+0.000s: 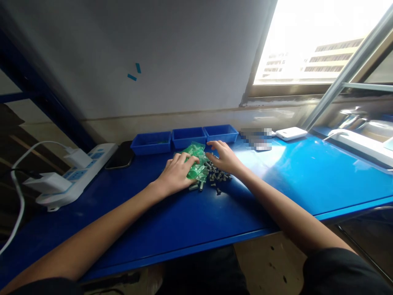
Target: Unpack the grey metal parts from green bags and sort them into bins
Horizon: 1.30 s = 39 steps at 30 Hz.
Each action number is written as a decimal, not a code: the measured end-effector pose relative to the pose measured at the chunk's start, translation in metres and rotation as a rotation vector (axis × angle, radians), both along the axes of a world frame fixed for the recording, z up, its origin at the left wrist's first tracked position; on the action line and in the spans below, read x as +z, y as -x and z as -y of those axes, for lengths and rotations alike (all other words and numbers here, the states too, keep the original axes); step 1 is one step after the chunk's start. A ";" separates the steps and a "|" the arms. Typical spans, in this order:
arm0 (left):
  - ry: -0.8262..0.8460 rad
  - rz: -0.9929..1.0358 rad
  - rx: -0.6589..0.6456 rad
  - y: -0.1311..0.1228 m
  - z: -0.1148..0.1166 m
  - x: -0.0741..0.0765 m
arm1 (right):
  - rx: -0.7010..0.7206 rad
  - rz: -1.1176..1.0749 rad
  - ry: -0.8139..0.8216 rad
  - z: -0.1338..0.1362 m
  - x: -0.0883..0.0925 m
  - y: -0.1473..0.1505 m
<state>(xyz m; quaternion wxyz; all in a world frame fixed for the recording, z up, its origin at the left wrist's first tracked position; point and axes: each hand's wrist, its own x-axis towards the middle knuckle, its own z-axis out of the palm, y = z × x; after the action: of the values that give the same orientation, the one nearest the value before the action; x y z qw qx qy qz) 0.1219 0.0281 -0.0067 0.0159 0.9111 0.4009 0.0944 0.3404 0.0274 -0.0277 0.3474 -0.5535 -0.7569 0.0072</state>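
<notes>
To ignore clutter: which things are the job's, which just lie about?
Likely the job's:
translucent green plastic bags under left hand
small silvery metal fasteners
three rectangular blue plastic bins

Likely clutter:
white oblong plastic power strip
flat black phone-like slab

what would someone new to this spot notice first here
Probably the crumpled, see-through green plastic at mid-table, with the left hand on it and the right hand just beside it, near a scatter of small silvery metal pieces. Next, the glaring, bright window at upper right. Then the row of three blue rectangular plastic bins behind the green plastic, along the wall.
</notes>
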 end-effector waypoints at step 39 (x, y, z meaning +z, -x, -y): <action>-0.177 0.097 0.165 0.031 -0.112 0.010 | -0.138 0.341 0.058 -0.098 0.014 0.012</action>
<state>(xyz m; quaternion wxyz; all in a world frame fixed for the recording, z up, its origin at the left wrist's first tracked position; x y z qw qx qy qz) 0.0906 0.1399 0.0033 -0.0532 0.8673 0.4632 0.1744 0.3279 0.1258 -0.0140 0.1976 -0.6069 -0.7647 -0.0888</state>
